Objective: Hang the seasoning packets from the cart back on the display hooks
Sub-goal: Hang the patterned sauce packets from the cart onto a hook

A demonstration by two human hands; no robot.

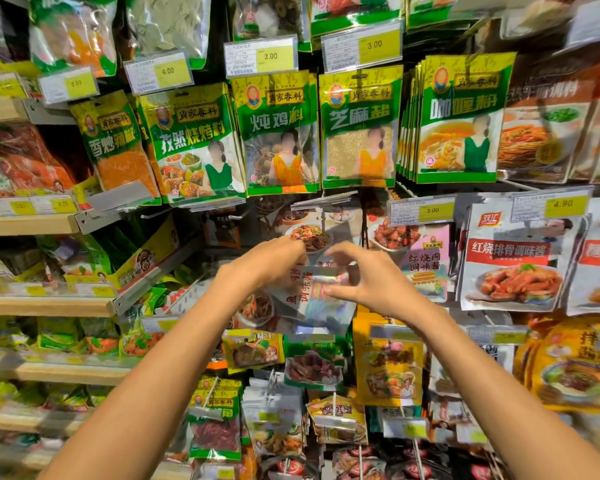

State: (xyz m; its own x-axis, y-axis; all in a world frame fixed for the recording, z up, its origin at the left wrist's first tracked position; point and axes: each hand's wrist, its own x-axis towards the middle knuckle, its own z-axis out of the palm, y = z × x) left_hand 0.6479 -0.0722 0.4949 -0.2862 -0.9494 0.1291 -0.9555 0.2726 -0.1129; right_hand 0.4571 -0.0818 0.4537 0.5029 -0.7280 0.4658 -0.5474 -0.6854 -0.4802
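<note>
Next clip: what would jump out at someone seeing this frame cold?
The left hand and right hand meet at centre, holding a shiny packet between them. Above them hangs a bright row of green-and-yellow seasoning packets under yellow price tags.

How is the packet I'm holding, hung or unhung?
Unhung: left hand and right hand hold the seasoning packet tilted below the hook.

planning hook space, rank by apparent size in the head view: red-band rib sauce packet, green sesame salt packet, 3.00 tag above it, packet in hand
1. rib sauce packet
2. sesame salt packet, nearly alike
3. price tag
Unranked: held packet, nearer the camera, partly hidden by left hand and right hand.
</note>
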